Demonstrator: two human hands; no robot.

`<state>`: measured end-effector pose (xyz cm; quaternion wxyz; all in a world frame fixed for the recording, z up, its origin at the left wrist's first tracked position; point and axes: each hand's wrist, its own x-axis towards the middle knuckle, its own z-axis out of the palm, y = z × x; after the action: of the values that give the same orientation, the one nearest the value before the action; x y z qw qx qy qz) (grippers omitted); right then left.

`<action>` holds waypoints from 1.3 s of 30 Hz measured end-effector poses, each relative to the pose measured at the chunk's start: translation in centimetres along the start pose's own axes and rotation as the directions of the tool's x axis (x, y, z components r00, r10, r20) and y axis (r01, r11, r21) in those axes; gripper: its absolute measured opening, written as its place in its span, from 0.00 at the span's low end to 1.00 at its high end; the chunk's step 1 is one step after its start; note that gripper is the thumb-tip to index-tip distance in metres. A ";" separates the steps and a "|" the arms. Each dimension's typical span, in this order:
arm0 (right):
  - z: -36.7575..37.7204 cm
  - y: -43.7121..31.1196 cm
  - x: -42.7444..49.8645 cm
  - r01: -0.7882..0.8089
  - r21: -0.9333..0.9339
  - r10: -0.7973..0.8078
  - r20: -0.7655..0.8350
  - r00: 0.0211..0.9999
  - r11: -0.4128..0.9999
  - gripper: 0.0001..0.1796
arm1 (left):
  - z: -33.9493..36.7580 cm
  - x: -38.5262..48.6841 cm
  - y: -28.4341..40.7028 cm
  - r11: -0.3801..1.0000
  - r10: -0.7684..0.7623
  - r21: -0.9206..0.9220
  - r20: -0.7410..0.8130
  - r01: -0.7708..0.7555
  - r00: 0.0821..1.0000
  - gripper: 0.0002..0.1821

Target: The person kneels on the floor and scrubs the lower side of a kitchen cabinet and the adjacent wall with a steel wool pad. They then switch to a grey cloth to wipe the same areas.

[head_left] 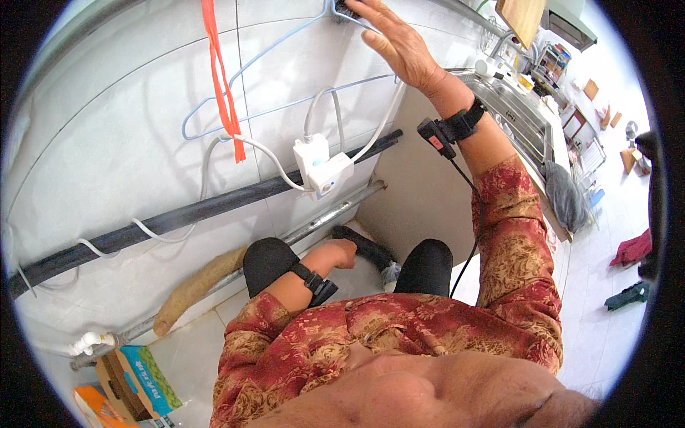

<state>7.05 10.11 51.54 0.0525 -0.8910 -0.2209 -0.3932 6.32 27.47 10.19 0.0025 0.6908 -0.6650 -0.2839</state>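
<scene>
My right hand [393,45] is raised at the top of the view, thumb apart from the fingers. Its fingertips are at a black-bristled brush [342,12], partly cut off by the frame's top edge; whether they grip it is unclear. Beside the brush, a light blue clothes hanger [278,43] hangs against the white tiled wall. Low between my knees, my left hand [340,254] is curled shut, with nothing visible in it. Behind that hand lies a black hose [364,247]. Each forearm wears a black strapped device, and a cable runs down from the right one [449,131].
A red plastic strip [219,75] dangles over the hanger. White plugs [321,166] and cords hang by a dark rail [214,206]. A dried gourd [200,289] leans at the lower pipe. Cardboard boxes [144,377] stand lower left; a steel sink [511,115] is at right.
</scene>
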 end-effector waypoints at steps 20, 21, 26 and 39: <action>1.4 1.9 0.1 -0.109 -0.316 0.079 -0.106 0.991 0.942 0.30 | 1.1 1.4 -1.4 0.998 -0.009 0.060 0.030 0.008 1.000 0.24; 1.4 2.0 0.1 -0.116 -0.313 0.079 -0.129 0.989 0.943 0.29 | 1.1 1.4 -1.5 0.998 -0.009 0.059 0.034 0.007 0.999 0.24; 0.6 0.8 0.1 -0.327 0.065 0.333 -0.228 0.915 0.943 0.25 | 1.0 1.1 -1.8 0.999 -0.011 0.049 0.036 0.010 0.999 0.25; -1.9 -5.2 6.0 0.025 -0.275 -0.155 -0.464 0.872 0.961 0.14 | 1.5 0.2 -1.7 0.997 0.075 0.017 -0.115 -0.073 0.990 0.20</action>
<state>7.00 16.38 56.77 -0.0303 -0.7529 -0.1889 -0.6296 7.33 28.08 8.25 0.0471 0.6809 -0.6908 -0.2386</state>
